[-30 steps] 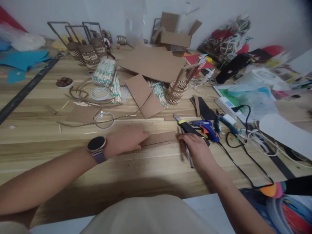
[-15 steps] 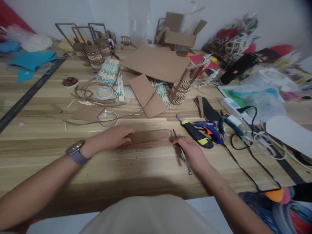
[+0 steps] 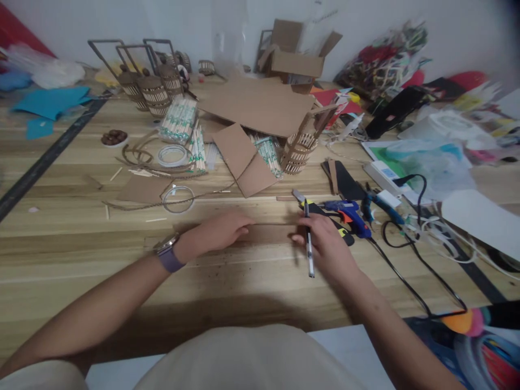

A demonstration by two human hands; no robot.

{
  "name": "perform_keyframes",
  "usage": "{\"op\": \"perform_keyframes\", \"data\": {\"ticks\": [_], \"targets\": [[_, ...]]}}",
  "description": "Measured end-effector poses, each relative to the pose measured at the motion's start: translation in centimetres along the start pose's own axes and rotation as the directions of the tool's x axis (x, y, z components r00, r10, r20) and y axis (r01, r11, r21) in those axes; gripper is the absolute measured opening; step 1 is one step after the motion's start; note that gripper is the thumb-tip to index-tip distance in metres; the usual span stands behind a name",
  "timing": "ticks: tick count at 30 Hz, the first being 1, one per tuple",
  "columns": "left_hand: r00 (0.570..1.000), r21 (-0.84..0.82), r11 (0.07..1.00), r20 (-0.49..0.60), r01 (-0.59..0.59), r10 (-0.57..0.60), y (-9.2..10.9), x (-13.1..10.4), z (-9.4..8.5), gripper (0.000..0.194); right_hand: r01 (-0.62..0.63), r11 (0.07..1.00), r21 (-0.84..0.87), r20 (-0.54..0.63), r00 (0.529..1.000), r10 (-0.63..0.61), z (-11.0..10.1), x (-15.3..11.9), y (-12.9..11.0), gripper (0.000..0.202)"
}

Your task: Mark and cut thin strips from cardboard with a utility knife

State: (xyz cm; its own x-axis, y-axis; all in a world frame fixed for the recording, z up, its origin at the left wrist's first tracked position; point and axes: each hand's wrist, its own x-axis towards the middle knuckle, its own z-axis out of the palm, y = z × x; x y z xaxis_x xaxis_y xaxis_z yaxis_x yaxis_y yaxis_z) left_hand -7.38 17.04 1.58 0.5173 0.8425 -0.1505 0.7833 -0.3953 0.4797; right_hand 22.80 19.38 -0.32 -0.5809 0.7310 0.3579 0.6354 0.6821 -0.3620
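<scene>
A narrow brown cardboard strip [image 3: 270, 234] lies on the wooden table between my hands, partly hidden by them. My left hand [image 3: 221, 230], with a watch on its wrist, rests over the strip's left part, fingers bent and pointing right; whether it grips the strip is unclear. At the strip's right end, my right hand [image 3: 325, 238] is closed on a slim pen-like tool [image 3: 309, 252], whose dark tip points away from me. Just beyond this hand lie a black and yellow utility knife [image 3: 323, 213], partly covered by it, and a blue glue gun [image 3: 351, 214].
Behind the hands are tape rings [image 3: 179, 199], cardboard pieces [image 3: 244, 162], bundled sticks [image 3: 179, 120] and a small stick bucket [image 3: 298, 151]. More lidded buckets [image 3: 154, 95] stand at the back left. Black cables [image 3: 402, 284] and a power strip [image 3: 382, 176] lie at right.
My left hand has moved right along the strip. My right hand has shifted slightly up and right with the pen-like tool, now more upright in view and overlapping the utility knife.
</scene>
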Motion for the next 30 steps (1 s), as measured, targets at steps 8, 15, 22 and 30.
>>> {"op": "perform_keyframes", "data": {"ticks": [8, 15, 22, 30], "targets": [[0.999, -0.039, 0.998, 0.015, 0.041, -0.041, 0.8, 1.6, 0.3, 0.034, 0.102, 0.988, -0.116, 0.135, 0.987, -0.086, 0.6, 0.2, 1.2, 0.020], [0.999, -0.092, 0.995, 0.029, 0.036, -0.034, 0.5, 1.1, 0.6, 0.036, 0.134, 0.975, -0.175, 0.166, 0.981, -0.104, 0.6, 0.3, 1.1, 0.015], [0.994, -0.084, 0.991, 0.027, -0.103, 0.105, -0.6, 0.7, 1.0, 0.046, 0.142, 0.975, -0.170, 0.161, 0.980, -0.115, 0.9, 0.2, 1.3, 0.016], [0.989, -0.044, 0.988, -0.004, -0.147, 0.147, -0.5, 0.1, 1.3, 0.041, 0.153, 0.981, -0.123, 0.194, 0.973, -0.127, 0.6, 0.2, 1.9, 0.017]]}}
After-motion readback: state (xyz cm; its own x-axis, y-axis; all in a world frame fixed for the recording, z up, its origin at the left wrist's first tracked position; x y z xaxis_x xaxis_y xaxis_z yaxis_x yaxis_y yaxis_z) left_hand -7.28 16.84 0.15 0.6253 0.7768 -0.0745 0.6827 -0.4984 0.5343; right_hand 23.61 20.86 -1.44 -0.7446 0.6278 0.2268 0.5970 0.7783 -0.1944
